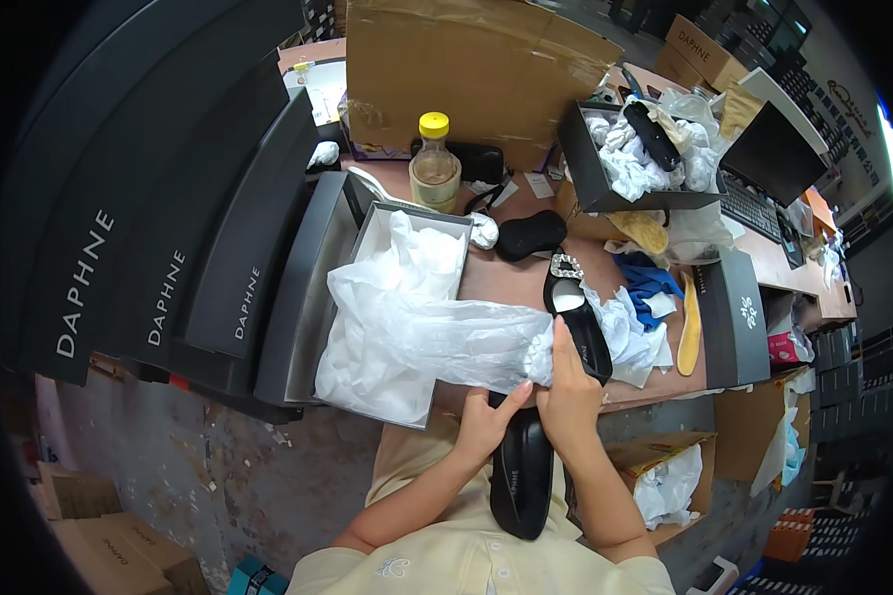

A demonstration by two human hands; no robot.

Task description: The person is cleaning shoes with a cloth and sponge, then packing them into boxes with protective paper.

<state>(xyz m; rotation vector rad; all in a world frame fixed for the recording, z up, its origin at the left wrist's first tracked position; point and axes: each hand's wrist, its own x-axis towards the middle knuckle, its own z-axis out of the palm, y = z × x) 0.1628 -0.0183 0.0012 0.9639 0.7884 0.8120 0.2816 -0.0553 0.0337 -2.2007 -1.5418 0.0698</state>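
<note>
A black flat shoe [522,481] lies in front of my shirt, its insole showing and its heel end toward me. My left hand [488,424] is closed around its far part, the thumb reaching up to bunched white tissue paper [538,359]. My right hand [569,392] presses its fingers against that bunched end, the index finger stretched forward. The shoe's far end is hidden under both hands. From there the tissue runs left into an open grey shoebox [422,412]. Just beyond my right hand, a second black shoe [593,342] with a sparkling buckle rests on the table.
Dark shoeboxes [208,288] are stacked at the left. A bottle with a yellow cap [434,127] stands behind the open box. At the back right is a box of crumpled paper [620,198]. Blue cloth [648,283] and a yellow insole [689,327] lie at the right.
</note>
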